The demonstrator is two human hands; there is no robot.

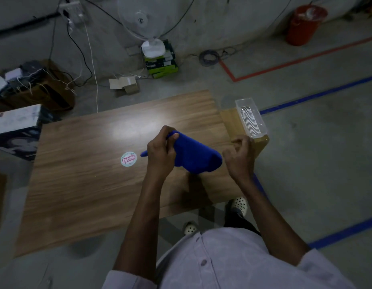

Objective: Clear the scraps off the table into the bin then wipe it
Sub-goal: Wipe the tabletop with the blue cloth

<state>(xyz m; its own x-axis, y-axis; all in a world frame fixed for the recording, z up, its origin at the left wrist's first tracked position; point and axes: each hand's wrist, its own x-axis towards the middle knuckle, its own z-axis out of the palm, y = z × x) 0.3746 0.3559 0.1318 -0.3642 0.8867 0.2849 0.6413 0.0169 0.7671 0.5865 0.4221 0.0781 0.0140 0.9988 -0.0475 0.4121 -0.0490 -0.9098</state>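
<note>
A blue cloth (194, 156) hangs bunched above the right part of the wooden table (87, 180). My left hand (161, 155) grips the cloth's upper left edge between thumb and fingers. Just to the right of the cloth is my right hand (240, 156), its fingers curled at the cloth's right end; whether it touches the cloth I cannot tell. A round white sticker with red print (128, 159) lies flat on the table left of my left hand. No scraps show on the tabletop.
A clear plastic container (250, 116) sits on a small wooden stand (231, 122) at the table's right end. A red bucket (304, 25) stands far back right on the floor. A fan, boxes and cables lie behind the table. My feet are under the near edge.
</note>
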